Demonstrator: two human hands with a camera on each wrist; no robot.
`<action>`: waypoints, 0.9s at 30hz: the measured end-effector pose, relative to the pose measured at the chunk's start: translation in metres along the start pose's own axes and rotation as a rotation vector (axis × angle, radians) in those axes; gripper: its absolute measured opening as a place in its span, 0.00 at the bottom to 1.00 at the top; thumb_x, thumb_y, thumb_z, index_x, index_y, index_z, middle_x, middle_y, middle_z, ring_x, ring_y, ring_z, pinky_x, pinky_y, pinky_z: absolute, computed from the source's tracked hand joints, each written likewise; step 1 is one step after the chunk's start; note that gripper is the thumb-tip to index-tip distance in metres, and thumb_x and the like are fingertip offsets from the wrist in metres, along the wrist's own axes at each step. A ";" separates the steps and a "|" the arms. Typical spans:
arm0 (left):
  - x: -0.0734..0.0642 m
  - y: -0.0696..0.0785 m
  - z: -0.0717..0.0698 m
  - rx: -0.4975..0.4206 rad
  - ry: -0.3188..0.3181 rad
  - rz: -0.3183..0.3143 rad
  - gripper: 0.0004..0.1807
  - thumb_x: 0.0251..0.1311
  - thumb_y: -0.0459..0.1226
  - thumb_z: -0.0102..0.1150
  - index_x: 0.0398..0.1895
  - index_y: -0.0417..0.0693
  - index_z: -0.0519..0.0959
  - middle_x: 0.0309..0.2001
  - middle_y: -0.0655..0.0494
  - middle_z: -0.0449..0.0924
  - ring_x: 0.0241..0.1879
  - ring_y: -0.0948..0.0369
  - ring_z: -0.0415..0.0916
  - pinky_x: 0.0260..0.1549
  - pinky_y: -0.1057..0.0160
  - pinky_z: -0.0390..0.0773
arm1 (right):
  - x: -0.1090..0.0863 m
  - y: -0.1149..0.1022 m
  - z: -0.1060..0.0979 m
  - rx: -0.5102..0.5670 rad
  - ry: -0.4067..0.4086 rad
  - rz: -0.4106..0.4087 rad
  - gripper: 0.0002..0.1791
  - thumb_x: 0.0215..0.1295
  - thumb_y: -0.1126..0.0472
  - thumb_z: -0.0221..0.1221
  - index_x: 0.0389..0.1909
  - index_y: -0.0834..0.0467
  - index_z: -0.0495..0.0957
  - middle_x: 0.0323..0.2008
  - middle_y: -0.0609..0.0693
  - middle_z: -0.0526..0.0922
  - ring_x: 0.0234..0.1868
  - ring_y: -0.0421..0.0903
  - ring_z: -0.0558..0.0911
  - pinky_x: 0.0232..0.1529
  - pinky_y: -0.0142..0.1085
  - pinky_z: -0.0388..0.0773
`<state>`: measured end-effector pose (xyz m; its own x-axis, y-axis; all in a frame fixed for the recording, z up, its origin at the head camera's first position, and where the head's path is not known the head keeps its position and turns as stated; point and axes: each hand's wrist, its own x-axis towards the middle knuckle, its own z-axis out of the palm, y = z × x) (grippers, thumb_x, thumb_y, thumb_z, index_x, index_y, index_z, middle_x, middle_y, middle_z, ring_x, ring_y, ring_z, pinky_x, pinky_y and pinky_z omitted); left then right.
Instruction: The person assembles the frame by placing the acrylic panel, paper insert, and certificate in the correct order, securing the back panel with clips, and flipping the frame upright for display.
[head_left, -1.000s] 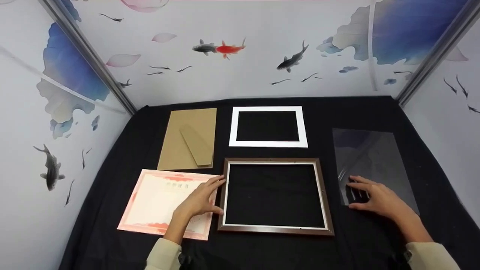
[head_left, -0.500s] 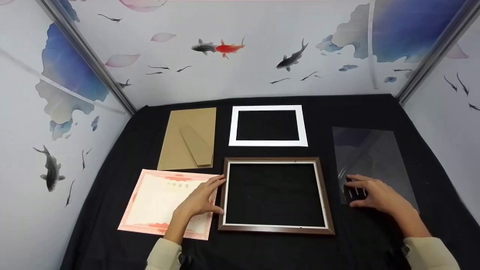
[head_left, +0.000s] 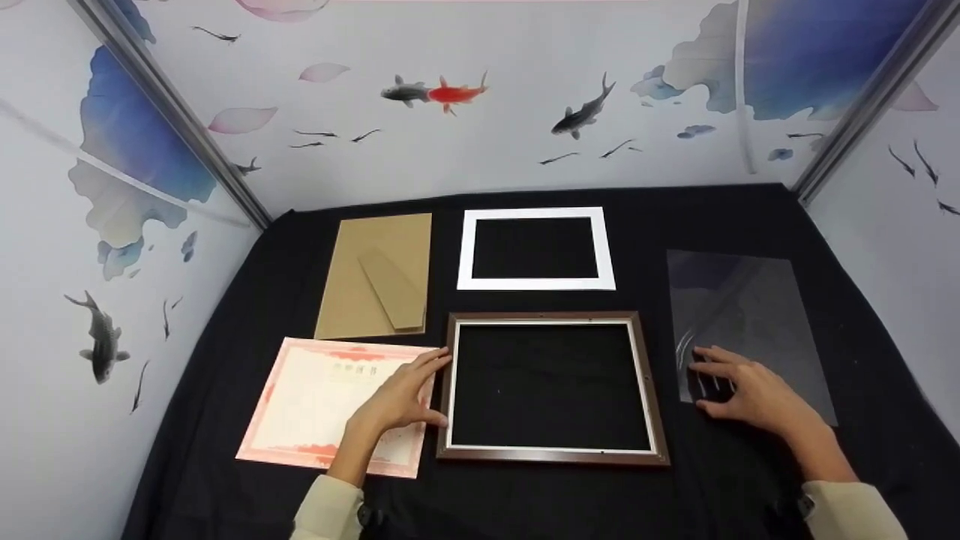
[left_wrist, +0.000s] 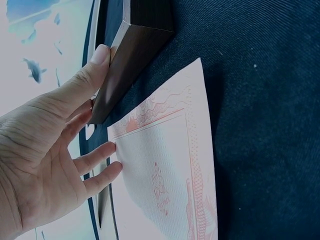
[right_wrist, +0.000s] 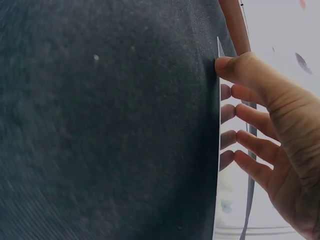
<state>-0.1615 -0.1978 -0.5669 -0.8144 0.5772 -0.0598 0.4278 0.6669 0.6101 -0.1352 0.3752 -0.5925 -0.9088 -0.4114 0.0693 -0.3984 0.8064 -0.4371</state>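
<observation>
My left hand (head_left: 397,401) touches the left side of a brown picture frame (head_left: 551,456), with thumb and forefinger against its outer edge. Below that hand lies a red-bordered certificate (head_left: 307,401); in the left wrist view two fingertips overlap the edge of the certificate (left_wrist: 160,150). My right hand (head_left: 769,397) is over a clear plastic sheet (head_left: 742,300) to the right of the frame. Its spread fingertips rest on the sheet's surface and mirror in it, while the thumb (right_wrist: 225,67) is at the near edge in the right wrist view.
A tan backing board (head_left: 337,277) with a stand flap lies at the back left. Beside it is a white mat (head_left: 536,284) with a rectangular opening. Black cloth (head_left: 555,510) covers the table, and printed panels (head_left: 480,150) enclose the back and sides.
The head view has tilted slightly. The right wrist has shifted a little to the left, with the fingertips staying on the sheet. The left hand keeps its place against the frame.
</observation>
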 end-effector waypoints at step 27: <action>0.000 0.000 0.001 -0.006 -0.003 -0.020 0.55 0.44 0.45 0.83 0.75 0.41 0.65 0.77 0.49 0.57 0.71 0.43 0.58 0.66 0.41 0.61 | 0.003 0.001 0.004 -0.111 0.448 -0.296 0.14 0.61 0.65 0.61 0.44 0.66 0.86 0.42 0.60 0.87 0.32 0.54 0.86 0.27 0.49 0.82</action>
<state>-0.1617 -0.1977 -0.5676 -0.8218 0.5650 -0.0743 0.4089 0.6754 0.6137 -0.1374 0.3732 -0.5962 -0.7102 -0.4255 0.5608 -0.6334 0.7339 -0.2454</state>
